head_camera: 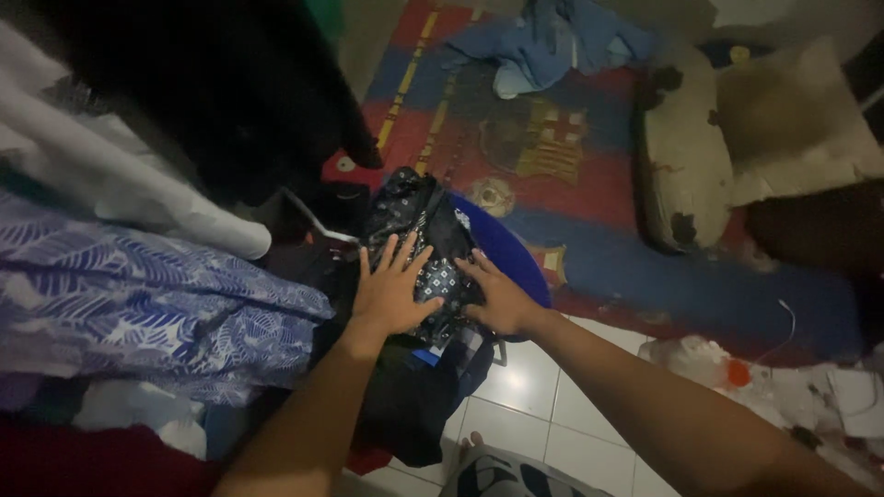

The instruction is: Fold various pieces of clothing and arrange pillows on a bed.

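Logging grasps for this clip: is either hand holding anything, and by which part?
Neither grips anything. The left hand and right hand lie flat, fingers spread, on top of the dark patterned cloth.

Under the left hand (391,293) and right hand (497,296) lies a dark patterned cloth (425,230), thin woven fabric with a faint sheen and many creases. It sits in a blue basin (511,253) of smooth plastic, slightly glossy at the rim. On the left, a blue leaf-print fabric (138,308) looks soft and matt, and the white garment (101,175) beside it is plain smooth cloth. The floor tiles (529,387) nearby are glazed ceramic, glossy and pale. Farther off, the red and blue mat (571,156) is matt, flat-woven textile. At far right, the worn cushion (686,156) has a rough, stained cloth cover, and a crumpled clear plastic bag (700,359) shines.
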